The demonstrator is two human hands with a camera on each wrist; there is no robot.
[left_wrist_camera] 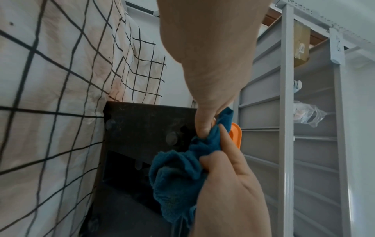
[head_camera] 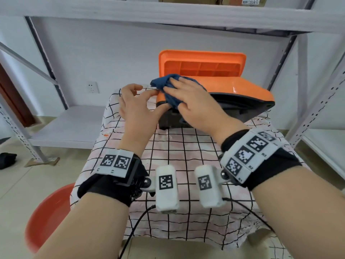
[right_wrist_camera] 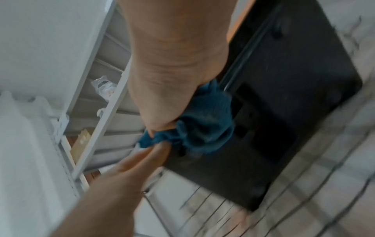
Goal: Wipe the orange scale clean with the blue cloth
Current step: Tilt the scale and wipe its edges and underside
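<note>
Head view: the right hand (head_camera: 188, 101) grips the bunched blue cloth (head_camera: 169, 85) against the orange scale (head_camera: 233, 86) at its 9 o'clock corner; the scale sits at 12 o'clock on the checked tablecloth (head_camera: 177, 146). Beside it the left hand (head_camera: 134, 103), fingers curled, pinches the cloth's 9 o'clock edge

The right wrist view is blurred; blue cloth (head_camera: 172, 90) hides the orange scale (head_camera: 224, 85) corner.

both hands (left_wrist_camera: 213, 67) pinching blue cloth (left_wrist_camera: 178, 174), seemingly against scale (left_wrist_camera: 142, 128)
</note>
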